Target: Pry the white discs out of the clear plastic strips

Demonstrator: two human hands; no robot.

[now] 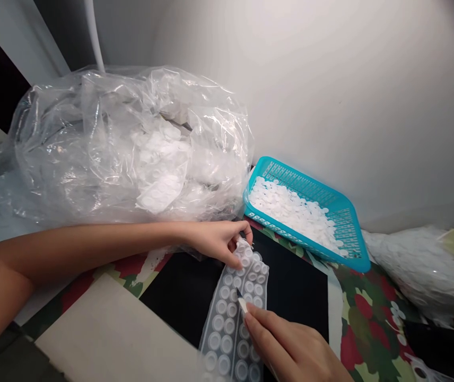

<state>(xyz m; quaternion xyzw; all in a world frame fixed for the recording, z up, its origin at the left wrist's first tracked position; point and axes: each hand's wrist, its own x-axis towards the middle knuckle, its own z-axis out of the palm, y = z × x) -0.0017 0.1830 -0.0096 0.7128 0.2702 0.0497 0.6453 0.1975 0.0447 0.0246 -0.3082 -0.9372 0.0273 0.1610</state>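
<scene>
A translucent, rubbery sheet covered in rows of round raised rings lies on a black mat. My left hand pinches the sheet's far end, which is bunched and lifted a little. In my right hand is a small craft knife with a pale handle, its dark blade pointing away from me. The blade tip is over the sheet among the rings; whether it touches cannot be made out. The sheet's near end runs out of view at the bottom.
A turquoise basket holds many small white discs. Behind my left arm is a large clear plastic bag with white pieces. Another filled bag lies at right. A beige board and patterned cloth cover the table.
</scene>
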